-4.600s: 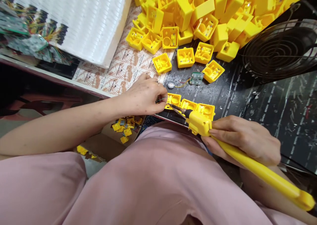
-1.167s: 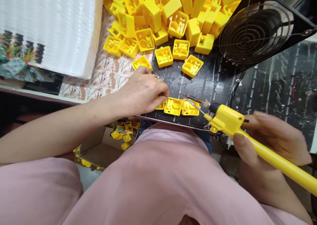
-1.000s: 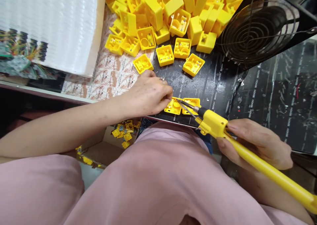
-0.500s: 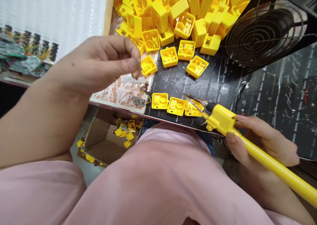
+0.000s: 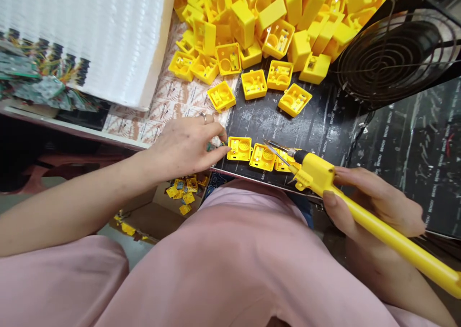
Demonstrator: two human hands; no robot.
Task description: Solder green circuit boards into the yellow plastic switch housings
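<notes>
Along the left of the bench (image 5: 133, 143), wired circuit boards (image 5: 46, 84) are lying bunched beside a white foam slab (image 5: 118, 39). Rightward, the left hand (image 5: 183, 147) is curving its thumb and forefinger almost together around a small circuit board (image 5: 213, 146); fingers are partly hiding it, so whether they are pinching it firmly I cannot tell. It is probably light, and its thin wires are looking fragile, so a grip by the board's edges is seeming safer than any pull on the leads.

Just beside those fingertips, the nearest yellow case (image 5: 239, 149) is sitting open side up, starting a row with the middle case (image 5: 262, 157) and the end case (image 5: 283, 160). They are appearing to be stiff, light plastic, likely to slide on the smooth black surface; the outer walls are offering the best hold. Behind them, more yellow cases (image 5: 242, 23) are piling up.

Further right, a yellow soldering tool (image 5: 319, 173) is pointing its metal tip over the row. The right hand (image 5: 382, 204) is closing thumb and fingers around its stiff handle, sensibly behind the probably hot tip.
</notes>
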